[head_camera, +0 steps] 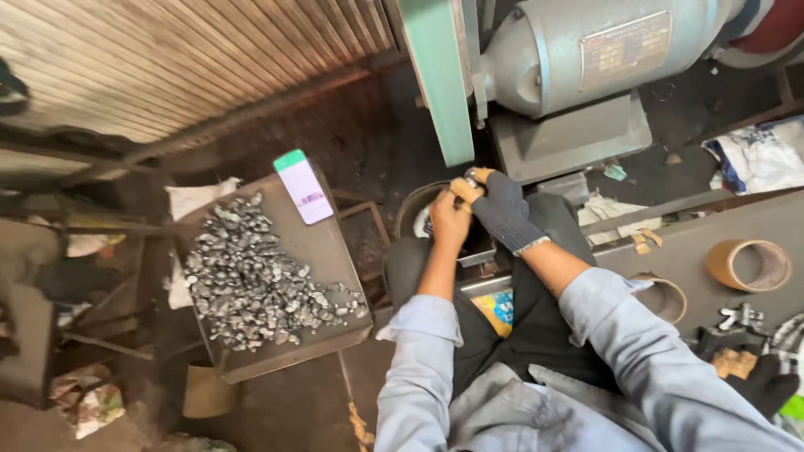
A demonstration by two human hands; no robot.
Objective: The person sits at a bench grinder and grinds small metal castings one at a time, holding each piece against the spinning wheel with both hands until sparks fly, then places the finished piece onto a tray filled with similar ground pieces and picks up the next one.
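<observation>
My left hand (450, 219) is bare and my right hand (501, 209) wears a dark knit glove. Both hands meet just below the green sanding belt (438, 79) of a grey motor-driven grinder (586, 50), pinching a small metal piece between them; the piece itself is almost hidden by the fingers. Under the hands stands a dark round bucket (410, 213). To my left, a flat grey tray (322, 251) carries a heap of several small shiny metal parts (251, 280).
A phone (303, 187) with a lit screen leans on the tray's far edge. Two rolls of brown tape (749, 264) (666, 295) lie on the grey bench at right, near a dark glove (766, 385). Rags and bags litter the floor.
</observation>
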